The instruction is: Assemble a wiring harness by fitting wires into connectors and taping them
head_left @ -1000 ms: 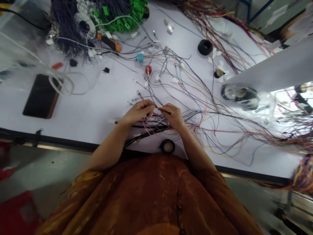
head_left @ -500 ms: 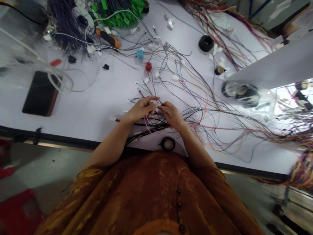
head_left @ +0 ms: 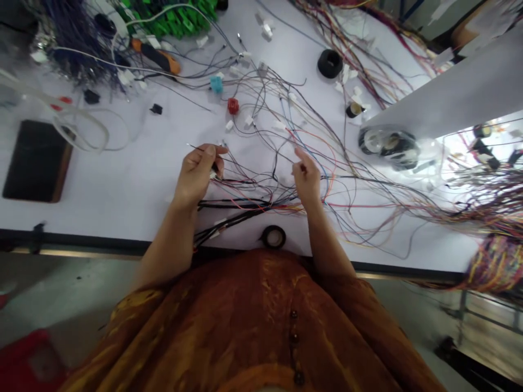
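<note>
My left hand [head_left: 200,171] pinches a thin dark wire [head_left: 196,148], its bare tip pointing left past my fingers. My right hand [head_left: 306,175] is over the wires to the right, its index finger stretched out and the other fingers curled; a dark wire runs up to its fingertips, and I cannot make out whether they grip it. Between my hands lie loose thin wires and black-sleeved branches [head_left: 232,204] of the harness. Nearer my body is a roll of black tape [head_left: 273,237]. A red connector [head_left: 232,105] and a blue connector [head_left: 216,83] lie beyond my hands.
A black phone-like slab [head_left: 36,160] lies at the left. Green connectors [head_left: 180,19], purple wires [head_left: 67,43] and an orange-and-black tool [head_left: 157,59] are at the back left. Another tape roll [head_left: 329,63], bagged rolls [head_left: 388,146] and a white post [head_left: 457,87] stand to the right.
My hands have moved apart from close together, the left one leftward with a wire and the right one slightly right. The view has shifted a little to the right.
</note>
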The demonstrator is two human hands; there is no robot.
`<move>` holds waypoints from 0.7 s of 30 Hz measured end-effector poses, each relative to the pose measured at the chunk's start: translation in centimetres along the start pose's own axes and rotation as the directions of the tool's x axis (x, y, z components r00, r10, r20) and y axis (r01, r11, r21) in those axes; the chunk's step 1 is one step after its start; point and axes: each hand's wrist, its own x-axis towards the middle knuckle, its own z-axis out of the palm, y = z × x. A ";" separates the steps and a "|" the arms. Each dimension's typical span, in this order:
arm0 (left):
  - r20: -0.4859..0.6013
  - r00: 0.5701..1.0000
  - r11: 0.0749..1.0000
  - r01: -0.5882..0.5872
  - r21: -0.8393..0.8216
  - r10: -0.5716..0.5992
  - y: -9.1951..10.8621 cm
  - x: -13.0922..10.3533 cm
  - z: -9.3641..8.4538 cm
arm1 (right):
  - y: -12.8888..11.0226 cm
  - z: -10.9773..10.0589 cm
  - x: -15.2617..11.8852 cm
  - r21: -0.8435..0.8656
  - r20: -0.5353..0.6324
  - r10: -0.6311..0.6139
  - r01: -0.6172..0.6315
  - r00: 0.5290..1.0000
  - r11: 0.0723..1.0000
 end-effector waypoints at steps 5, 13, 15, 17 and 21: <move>0.050 0.999 0.997 -0.017 -0.070 0.020 0.1 -0.3 0.1 | -5.1 2.8 2.0 -0.147 0.142 -0.292 0.312 0.946 0.939; 0.072 0.995 0.990 -0.054 -0.132 0.064 -0.2 0.3 -0.6 | -9.9 10.0 6.2 0.134 0.546 -0.187 0.136 0.817 0.982; 0.075 0.995 0.989 -0.055 -0.134 0.065 -0.5 0.4 -0.8 | -10.8 10.1 6.6 0.164 0.496 -0.190 0.124 0.847 0.979; 0.055 0.997 0.992 -0.055 -0.110 0.062 -0.7 0.4 -1.1 | -11.5 9.8 6.6 0.195 0.446 -0.237 0.165 0.863 0.967; -0.007 0.996 0.991 -0.085 -0.099 0.084 -1.1 0.3 -1.2 | -11.5 8.9 5.5 0.227 0.379 -0.329 0.257 0.865 0.939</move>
